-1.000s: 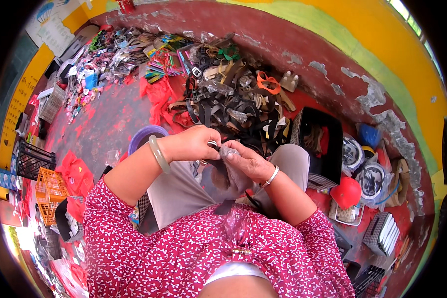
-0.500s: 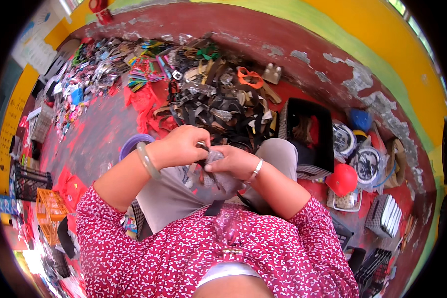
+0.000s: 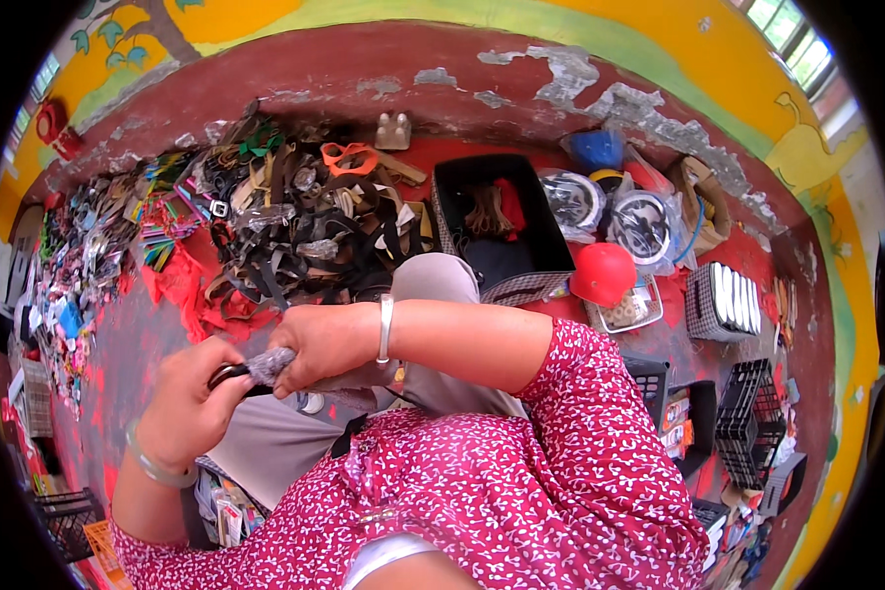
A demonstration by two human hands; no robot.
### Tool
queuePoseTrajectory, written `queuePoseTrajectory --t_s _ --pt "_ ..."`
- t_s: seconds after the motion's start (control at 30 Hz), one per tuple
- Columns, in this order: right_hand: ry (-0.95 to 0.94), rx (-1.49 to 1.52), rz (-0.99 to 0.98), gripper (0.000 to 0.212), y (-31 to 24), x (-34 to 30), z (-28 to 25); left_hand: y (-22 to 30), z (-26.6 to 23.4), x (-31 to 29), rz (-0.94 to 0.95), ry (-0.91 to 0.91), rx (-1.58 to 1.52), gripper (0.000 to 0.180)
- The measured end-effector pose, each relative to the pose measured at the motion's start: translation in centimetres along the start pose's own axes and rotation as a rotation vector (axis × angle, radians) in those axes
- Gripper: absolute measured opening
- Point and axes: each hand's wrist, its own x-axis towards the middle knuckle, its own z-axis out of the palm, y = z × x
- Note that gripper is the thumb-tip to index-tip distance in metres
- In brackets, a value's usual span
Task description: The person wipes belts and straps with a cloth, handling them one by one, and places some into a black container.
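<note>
Over my lap, toward the left, my two hands work close together. My left hand (image 3: 189,395), with a pale bangle at the wrist, pinches a black loop-like piece (image 3: 228,374) whose kind I cannot make out. My right hand (image 3: 323,342), with a silver bracelet, is closed on a grey cloth (image 3: 268,367). The cloth wraps the end of the black piece beside my left fingers. More grey cloth (image 3: 356,398) hangs below my right hand. My right palm hides part of the cloth.
Ahead, a heap of belts and straps (image 3: 310,226) lies by the wall. To its right are a black-lined box (image 3: 551,246), a red cap (image 3: 603,274) and bagged wheels (image 3: 642,224). Black crates (image 3: 749,423) stand at right; an orange crate (image 3: 103,546) is at lower left.
The view has turned right. Both hands have shifted left in the picture, still together. My right forearm now reaches across my lap, and the grey cloth wraps the black piece's end.
</note>
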Motion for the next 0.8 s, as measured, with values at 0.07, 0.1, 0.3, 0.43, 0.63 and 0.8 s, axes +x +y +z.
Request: queuePoseTrajectory --t_s 0.07,0.1,0.3,0.43,0.63,0.8 --pt "0.034 -0.056 -0.074 0.027 -0.6 0.2 0.1 0.2 -0.5 -0.5 0.027 0.049 -0.012 0.009" --pt "0.048 -0.085 -0.112 0.027 -1.1 0.1 0.1 0.4 -0.9 -0.8 0.002 0.045 -0.021 0.009" --pt "0.049 -0.298 -0.163 0.032 -4.0 -0.8 0.4 1.5 -2.2 -2.8 0.035 0.125 0.062 0.009" --pt "0.075 -0.407 -0.150 0.032 -5.2 -2.2 -0.3 1.9 -3.2 -4.3 0.134 0.265 0.195 0.011" --pt "0.065 -0.468 -0.133 0.030 -5.5 -4.9 -2.6 -0.3 -7.4 -7.9 -0.032 0.217 0.101 0.011" --pt "0.083 -0.471 -0.105 0.029 -5.0 -4.6 -3.8 -1.9 -7.8 -10.9 -0.074 0.449 0.383 0.014"
